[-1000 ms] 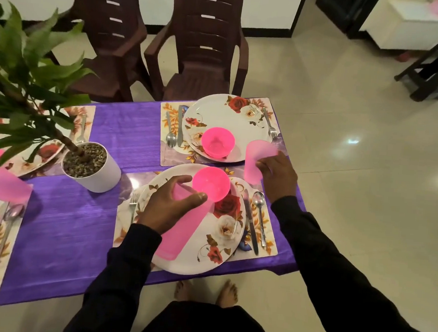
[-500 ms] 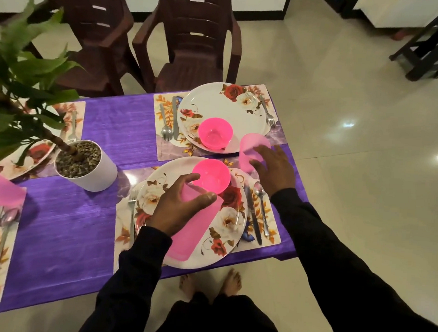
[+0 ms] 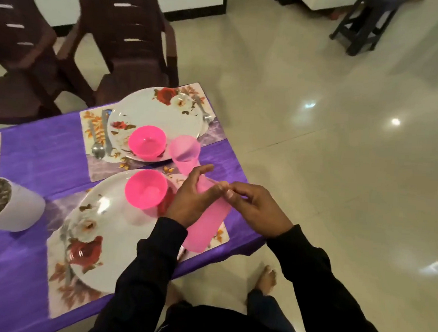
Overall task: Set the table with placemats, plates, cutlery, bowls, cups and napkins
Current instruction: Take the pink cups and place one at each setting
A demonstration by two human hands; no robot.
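Note:
Two floral placemats lie at the purple table's right end, each with a white rose-patterned plate. The far plate carries a pink bowl; a pink cup stands beside it. A second pink bowl sits on the near plate. My left hand holds a stack of pink cups tilted over the near placemat. My right hand pinches the stack's top rim. A spoon and knife lie left of the far plate, a fork to its right.
A white plant pot with pebbles stands at the left. Two dark brown plastic chairs face the table's far side. A black stool stands on the tiled floor at the upper right. My bare feet show below the table's edge.
My right hand let go of the cup by the far plate and came back to the stack. My left hand carried the stack rightward, off the near plate. The camera turned right.

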